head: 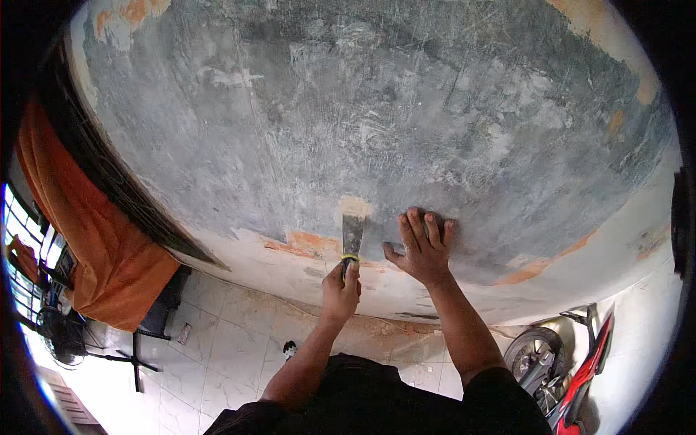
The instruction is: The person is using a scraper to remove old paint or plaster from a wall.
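My left hand [341,290] grips the dark handle of a putty knife [354,234], which has a yellow ring where handle meets blade. The metal blade points up the wall [326,136], its tip at a small cream-coloured patch [356,206]. To the right, my right hand [427,247] lies against the wall with its fingers spread, holding nothing. Mottled grey covers most of the wall. An exposed orange patch [312,243] lies just left of the blade, and whitish surface runs along the lower part.
At the left hangs an orange cloth [92,228], with a black fan [60,337] and a black stand [135,361] below it. A motorcycle [544,364] with red parts stands at the lower right. Pale tiles [228,348] cover the floor, with brownish dust along the wall's foot.
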Demonstrator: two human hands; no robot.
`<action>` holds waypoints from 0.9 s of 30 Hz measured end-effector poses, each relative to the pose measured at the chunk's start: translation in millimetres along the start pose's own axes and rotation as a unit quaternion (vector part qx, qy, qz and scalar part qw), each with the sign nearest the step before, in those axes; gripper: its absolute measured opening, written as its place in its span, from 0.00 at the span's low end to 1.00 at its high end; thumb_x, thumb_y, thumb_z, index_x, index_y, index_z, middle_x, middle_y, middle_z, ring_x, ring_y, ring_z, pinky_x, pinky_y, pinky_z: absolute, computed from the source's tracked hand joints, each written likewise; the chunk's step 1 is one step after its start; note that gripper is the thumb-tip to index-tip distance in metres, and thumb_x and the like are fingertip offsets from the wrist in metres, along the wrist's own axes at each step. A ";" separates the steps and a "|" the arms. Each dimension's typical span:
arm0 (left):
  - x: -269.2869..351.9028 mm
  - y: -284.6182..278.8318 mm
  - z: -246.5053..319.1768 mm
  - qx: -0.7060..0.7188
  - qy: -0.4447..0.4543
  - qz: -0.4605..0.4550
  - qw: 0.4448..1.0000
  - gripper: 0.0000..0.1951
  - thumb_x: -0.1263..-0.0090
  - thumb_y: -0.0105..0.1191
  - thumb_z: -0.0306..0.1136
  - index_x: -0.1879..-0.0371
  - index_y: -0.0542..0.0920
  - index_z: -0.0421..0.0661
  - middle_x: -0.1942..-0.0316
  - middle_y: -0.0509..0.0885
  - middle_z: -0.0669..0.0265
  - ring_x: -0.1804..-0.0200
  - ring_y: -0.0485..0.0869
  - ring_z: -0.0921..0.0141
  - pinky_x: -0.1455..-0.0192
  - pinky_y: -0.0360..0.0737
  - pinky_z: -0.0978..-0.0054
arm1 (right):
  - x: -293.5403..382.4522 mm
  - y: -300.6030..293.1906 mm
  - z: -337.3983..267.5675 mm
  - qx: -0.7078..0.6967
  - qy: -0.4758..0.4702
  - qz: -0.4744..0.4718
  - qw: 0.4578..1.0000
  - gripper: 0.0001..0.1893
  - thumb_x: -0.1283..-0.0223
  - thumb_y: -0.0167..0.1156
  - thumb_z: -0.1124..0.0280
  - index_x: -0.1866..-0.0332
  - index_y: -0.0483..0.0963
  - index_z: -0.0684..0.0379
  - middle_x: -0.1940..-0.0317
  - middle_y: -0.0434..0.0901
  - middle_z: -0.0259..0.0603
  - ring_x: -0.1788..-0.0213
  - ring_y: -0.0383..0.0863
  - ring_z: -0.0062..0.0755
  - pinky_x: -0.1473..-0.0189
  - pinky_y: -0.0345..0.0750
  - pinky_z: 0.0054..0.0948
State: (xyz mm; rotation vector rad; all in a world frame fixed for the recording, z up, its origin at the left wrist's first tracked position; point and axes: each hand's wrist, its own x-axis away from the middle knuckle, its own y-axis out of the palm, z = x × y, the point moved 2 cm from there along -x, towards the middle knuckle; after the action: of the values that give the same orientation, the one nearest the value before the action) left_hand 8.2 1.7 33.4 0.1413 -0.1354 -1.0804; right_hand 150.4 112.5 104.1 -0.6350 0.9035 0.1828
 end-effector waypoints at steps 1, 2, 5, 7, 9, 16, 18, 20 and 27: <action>-0.6 3.6 9.9 0.045 0.014 -0.011 0.999 0.17 0.23 0.44 0.41 0.75 0.67 0.45 0.88 0.66 0.74 0.88 0.65 0.81 0.87 0.61 0.79 | -2.5 -0.5 -0.5 0.000 0.001 -0.001 1.000 0.39 0.52 0.64 0.43 0.35 0.67 0.53 0.30 0.61 0.39 0.24 0.48 0.43 0.27 0.39 0.56; 1.8 2.9 11.8 0.050 0.013 -0.009 0.999 0.17 0.24 0.44 0.41 0.75 0.67 0.45 0.88 0.66 0.74 0.88 0.65 0.81 0.87 0.61 0.80 | -0.9 -0.9 -3.4 -0.001 0.001 0.000 1.000 0.39 0.52 0.64 0.43 0.35 0.67 0.53 0.30 0.61 0.39 0.24 0.48 0.43 0.27 0.39 0.56; -2.4 -6.0 -38.8 0.049 0.022 0.022 0.998 0.17 0.24 0.45 0.41 0.75 0.67 0.45 0.88 0.65 0.75 0.88 0.64 0.81 0.87 0.61 0.80 | -0.1 0.5 0.2 -0.002 -0.013 0.006 1.000 0.39 0.52 0.64 0.43 0.35 0.66 0.53 0.30 0.61 0.39 0.24 0.47 0.43 0.27 0.39 0.57; 0.3 -16.7 -66.4 0.056 -0.016 0.034 0.998 0.16 0.25 0.48 0.42 0.73 0.71 0.43 0.86 0.69 0.74 0.84 0.68 0.81 0.83 0.65 0.79 | 0.0 2.1 -2.9 -0.002 -0.007 0.001 1.000 0.39 0.52 0.64 0.43 0.35 0.66 0.53 0.30 0.61 0.38 0.24 0.47 0.43 0.27 0.39 0.57; 3.1 -17.5 -64.4 0.022 -0.029 0.042 0.998 0.17 0.25 0.49 0.43 0.73 0.71 0.44 0.86 0.69 0.74 0.84 0.68 0.81 0.83 0.64 0.80 | 1.8 2.6 -3.8 -0.002 -0.007 0.001 1.000 0.39 0.52 0.64 0.42 0.35 0.66 0.53 0.30 0.61 0.38 0.24 0.47 0.43 0.27 0.40 0.57; 0.5 -19.1 -32.2 0.033 -0.010 0.004 0.999 0.18 0.24 0.45 0.44 0.75 0.69 0.45 0.86 0.67 0.74 0.87 0.65 0.80 0.85 0.62 0.79 | -0.9 0.7 -2.9 0.004 -0.004 0.007 1.000 0.40 0.53 0.64 0.42 0.36 0.67 0.53 0.30 0.61 0.39 0.24 0.48 0.43 0.27 0.41 0.57; 1.6 -25.9 -47.5 -0.021 -0.035 0.014 0.999 0.19 0.24 0.46 0.45 0.74 0.70 0.44 0.86 0.69 0.74 0.84 0.68 0.80 0.82 0.64 0.79 | -1.0 -0.1 -3.4 0.003 -0.006 0.010 1.000 0.39 0.53 0.64 0.42 0.36 0.67 0.53 0.30 0.61 0.39 0.24 0.48 0.43 0.27 0.41 0.57; -1.7 -25.3 -44.3 0.001 -0.019 0.007 1.000 0.19 0.24 0.46 0.45 0.74 0.70 0.44 0.86 0.69 0.74 0.85 0.68 0.80 0.83 0.64 0.79 | -1.5 2.3 -1.4 0.005 -0.006 0.013 1.000 0.39 0.53 0.64 0.42 0.37 0.68 0.53 0.30 0.62 0.39 0.24 0.48 0.43 0.27 0.41 0.56; -4.2 -14.1 -23.0 0.026 0.027 -0.007 0.999 0.18 0.24 0.47 0.43 0.75 0.70 0.44 0.87 0.68 0.75 0.86 0.67 0.81 0.85 0.64 0.80 | -1.4 -0.6 -0.4 0.018 -0.010 0.005 1.000 0.40 0.53 0.64 0.40 0.36 0.68 0.52 0.30 0.61 0.39 0.24 0.46 0.42 0.27 0.40 0.57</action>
State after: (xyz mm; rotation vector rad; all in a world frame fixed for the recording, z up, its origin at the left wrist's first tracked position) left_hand -1.9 0.1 8.0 0.2180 -0.1133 -1.0874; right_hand 149.6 112.0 105.3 -0.5949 0.8892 0.1820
